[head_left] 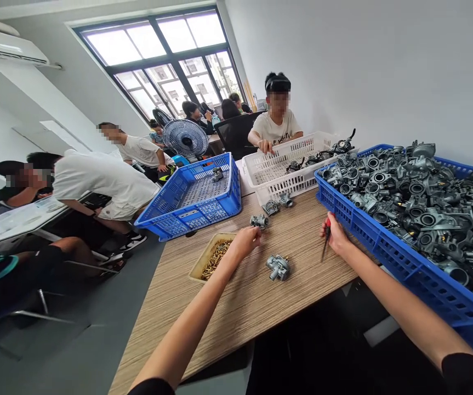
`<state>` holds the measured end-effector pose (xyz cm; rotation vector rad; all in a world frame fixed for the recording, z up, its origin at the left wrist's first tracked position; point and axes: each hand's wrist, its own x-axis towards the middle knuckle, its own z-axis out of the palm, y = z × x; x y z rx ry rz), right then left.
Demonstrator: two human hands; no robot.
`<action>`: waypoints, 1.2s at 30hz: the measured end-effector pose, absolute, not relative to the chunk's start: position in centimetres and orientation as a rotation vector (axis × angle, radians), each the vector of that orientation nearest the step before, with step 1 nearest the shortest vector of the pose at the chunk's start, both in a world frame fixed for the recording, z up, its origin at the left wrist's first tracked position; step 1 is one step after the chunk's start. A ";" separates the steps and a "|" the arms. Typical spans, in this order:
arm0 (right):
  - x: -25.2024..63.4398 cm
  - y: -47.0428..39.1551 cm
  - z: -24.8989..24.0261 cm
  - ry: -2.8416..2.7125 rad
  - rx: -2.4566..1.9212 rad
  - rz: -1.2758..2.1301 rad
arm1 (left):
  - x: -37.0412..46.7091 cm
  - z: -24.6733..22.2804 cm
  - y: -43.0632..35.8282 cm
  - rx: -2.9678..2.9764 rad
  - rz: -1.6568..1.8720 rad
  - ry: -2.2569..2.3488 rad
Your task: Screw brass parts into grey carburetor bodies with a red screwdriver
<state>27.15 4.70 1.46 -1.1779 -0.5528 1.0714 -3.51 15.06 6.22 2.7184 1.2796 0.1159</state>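
My left hand (245,243) is closed, fingers curled together, between a tan tub (193,272) of small brass-coloured parts (215,259) and a grey metal carburetor (258,221) just beyond the fingertips. What the fingers pinch, if anything, is too small to make out. In my right hand (336,236) is a screwdriver (327,231) with a red handle, its dark shaft pointing down toward the table. Another carburetor body (278,267) lies on the wood-grain table (240,312) between my hands. Two more metal parts (277,203) sit against the white basket.
A blue crate (384,244) heaped with carburetors stands at the right. Behind the table are a white basket (261,192) with several parts and a blue crate (189,219) with one part. A person (277,120) sits opposite, one hand over the white basket. Other people and a fan (186,138) are farther back.
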 end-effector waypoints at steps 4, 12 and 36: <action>25.2 3.4 4.1 -0.631 -1.086 1.346 | -0.7 7.9 11.3 2.588 0.707 0.966; 21.9 0.7 7.9 -0.866 -0.899 1.602 | 3.9 9.2 5.4 2.488 1.033 0.817; 21.2 1.4 6.5 -1.072 -1.062 1.224 | 3.6 9.0 5.5 2.285 0.927 0.911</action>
